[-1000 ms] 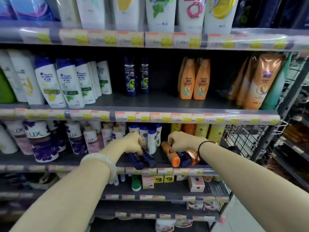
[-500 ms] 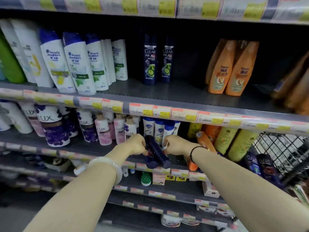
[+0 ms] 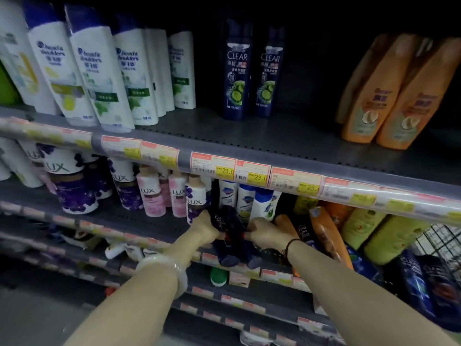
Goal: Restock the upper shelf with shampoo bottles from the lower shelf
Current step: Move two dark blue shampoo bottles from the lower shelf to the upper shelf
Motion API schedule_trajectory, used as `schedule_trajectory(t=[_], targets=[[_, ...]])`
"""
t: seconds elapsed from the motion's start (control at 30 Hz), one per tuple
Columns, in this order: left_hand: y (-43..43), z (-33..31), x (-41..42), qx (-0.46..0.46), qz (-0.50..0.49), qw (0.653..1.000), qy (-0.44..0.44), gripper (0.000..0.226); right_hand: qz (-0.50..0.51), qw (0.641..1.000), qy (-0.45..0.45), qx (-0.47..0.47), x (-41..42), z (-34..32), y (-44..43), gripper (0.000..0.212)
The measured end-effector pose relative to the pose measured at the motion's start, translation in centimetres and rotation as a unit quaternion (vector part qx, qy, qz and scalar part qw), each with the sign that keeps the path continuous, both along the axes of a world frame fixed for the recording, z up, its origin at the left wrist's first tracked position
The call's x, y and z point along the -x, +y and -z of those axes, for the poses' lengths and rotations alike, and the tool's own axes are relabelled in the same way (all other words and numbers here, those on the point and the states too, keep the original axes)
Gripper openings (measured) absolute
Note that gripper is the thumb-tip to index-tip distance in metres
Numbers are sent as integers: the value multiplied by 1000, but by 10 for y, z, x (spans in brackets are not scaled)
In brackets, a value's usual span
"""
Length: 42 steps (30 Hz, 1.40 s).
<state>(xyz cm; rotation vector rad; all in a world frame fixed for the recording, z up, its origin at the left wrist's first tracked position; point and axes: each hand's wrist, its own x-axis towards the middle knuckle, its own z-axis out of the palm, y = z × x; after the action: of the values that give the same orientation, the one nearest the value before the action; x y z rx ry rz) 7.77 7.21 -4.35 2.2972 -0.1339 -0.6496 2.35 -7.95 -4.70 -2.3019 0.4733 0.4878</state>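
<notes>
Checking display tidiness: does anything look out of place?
Yes. On the lower shelf, right of the right hand, an orange bottle and a dark Clear bottle lie tipped over instead of standing upright.

The single view comes from the camera on my head, looking forward and down at the store shelving from close range. It is tilted, so the front edge of the upper shelf point(image 3: 287, 141) slopes down from left to right across the middle of the frame. The wide lens splays the bottles outward at the sides. The upper shelf fills the top half, near enough to read the CLEAR bottles point(image 3: 235, 71). The lower shelf point(image 3: 139, 221) lies below centre. My forearms enter from the bottom edge, with my left hand point(image 3: 203, 228) and right hand point(image 3: 267, 233) meeting on the dark bottles point(image 3: 223, 222) just under the middle. The lower tiers are blurred.
</notes>
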Motion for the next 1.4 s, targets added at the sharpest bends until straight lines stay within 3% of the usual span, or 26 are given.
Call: schedule_trajectory(t=[0.07,0.2,0.37,0.5,0.63,0.77,0.9,1.0,1.17,1.4], targets=[[-1,6,-4,34,-26,999,34,69,24,999,19,-34,-2,4,-3,21],[0,13,-4,99,-60,988,105,45,67,993,28,-89,-4,12,-4,20],[4,16,0,151,-94,972,153,46,140,974,20,-178,-5,21,0,12],[6,16,2,163,-98,968,164,40,181,955,10,-235,-2,24,2,30],[8,15,7,198,-114,956,183,38,191,938,2,-288,3,23,3,34],[11,18,12,245,-153,940,181,53,211,915,-27,-342,9,30,7,47],[16,25,16,299,-173,921,180,78,244,890,-62,-381,17,32,16,44],[15,26,20,309,-173,917,182,68,248,880,-68,-399,19,31,17,40],[23,18,28,295,-126,926,197,27,246,879,-63,-404,24,25,19,42],[32,4,29,287,-84,934,197,36,230,866,-63,-440,37,15,21,37]])
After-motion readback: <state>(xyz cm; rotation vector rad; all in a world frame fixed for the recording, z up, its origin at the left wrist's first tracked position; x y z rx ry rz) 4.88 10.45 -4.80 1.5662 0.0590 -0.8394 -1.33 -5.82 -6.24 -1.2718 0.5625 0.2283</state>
